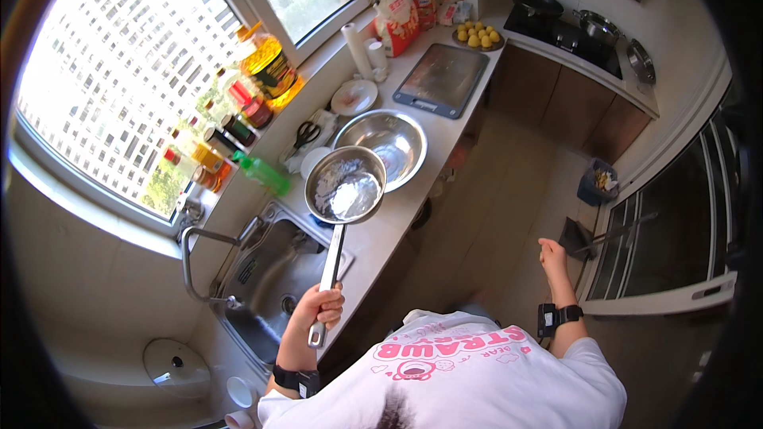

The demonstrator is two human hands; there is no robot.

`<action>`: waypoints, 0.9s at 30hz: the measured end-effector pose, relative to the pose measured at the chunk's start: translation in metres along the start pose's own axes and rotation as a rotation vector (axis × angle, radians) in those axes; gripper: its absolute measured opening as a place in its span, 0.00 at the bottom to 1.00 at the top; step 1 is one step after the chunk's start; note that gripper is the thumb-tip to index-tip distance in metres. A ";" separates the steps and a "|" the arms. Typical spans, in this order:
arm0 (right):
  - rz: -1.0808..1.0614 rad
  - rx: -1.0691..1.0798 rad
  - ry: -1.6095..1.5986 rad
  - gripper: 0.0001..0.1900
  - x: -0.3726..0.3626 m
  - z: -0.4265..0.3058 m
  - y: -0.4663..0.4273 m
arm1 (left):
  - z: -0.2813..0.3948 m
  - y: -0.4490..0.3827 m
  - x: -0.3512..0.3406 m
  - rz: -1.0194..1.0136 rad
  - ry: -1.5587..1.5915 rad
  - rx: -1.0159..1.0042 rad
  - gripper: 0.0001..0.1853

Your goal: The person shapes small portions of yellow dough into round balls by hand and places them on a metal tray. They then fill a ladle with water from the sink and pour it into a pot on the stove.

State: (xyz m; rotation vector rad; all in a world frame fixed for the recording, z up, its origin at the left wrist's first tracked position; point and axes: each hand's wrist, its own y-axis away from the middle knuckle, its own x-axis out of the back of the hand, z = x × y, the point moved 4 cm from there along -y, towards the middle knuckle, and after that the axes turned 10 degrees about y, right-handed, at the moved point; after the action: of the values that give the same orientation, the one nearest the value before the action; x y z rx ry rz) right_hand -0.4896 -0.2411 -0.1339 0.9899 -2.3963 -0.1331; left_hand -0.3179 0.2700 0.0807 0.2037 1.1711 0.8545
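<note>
My left hand (320,308) grips the long handle of a stainless steel water ladle (337,253). The ladle's round bowl holds what looks like clear water with bright reflections. It hangs over the counter beside the sink and overlaps the near rim of a large stainless steel basin (410,131). How much the basin contains is unclear. Out to the right, above the floor and away from the counter, is my right hand (554,259). Its fingers are loosely curled, and nothing shows in them.
The sink (250,304) and its faucet (189,262) lie left of the ladle. Scissors (307,133), a white plate (354,98) and a cutting board (442,79) sit further along. Yellow balls (475,36) fill a plate near the cooktop (563,39). Bottles (271,65) line the windowsill. A trash bin (598,182) stands right.
</note>
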 end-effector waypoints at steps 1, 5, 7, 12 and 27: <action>0.006 -0.083 -0.022 0.13 0.022 0.007 -0.011 | 0.004 -0.019 -0.023 -0.013 -0.007 -0.007 0.05; 0.057 -0.124 -0.024 0.13 0.090 0.018 -0.049 | 0.023 -0.100 -0.105 -0.047 -0.007 0.023 0.05; 0.104 -0.126 -0.031 0.14 0.114 0.023 -0.064 | 0.034 -0.146 -0.143 -0.108 -0.041 0.081 0.05; 0.170 -0.213 -0.115 0.13 0.154 0.033 -0.107 | 0.055 -0.264 -0.228 -0.190 -0.011 0.195 0.04; 0.557 -0.333 -0.192 0.12 0.284 0.042 -0.277 | 0.093 -0.629 -0.509 -0.458 -0.209 0.610 0.09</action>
State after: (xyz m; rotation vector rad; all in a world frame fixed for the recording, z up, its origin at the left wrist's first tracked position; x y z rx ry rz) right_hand -0.5037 -0.6398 -0.1232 0.1500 -2.6113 -0.4176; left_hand 0.0022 -0.4765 0.1379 0.4873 1.1884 0.0555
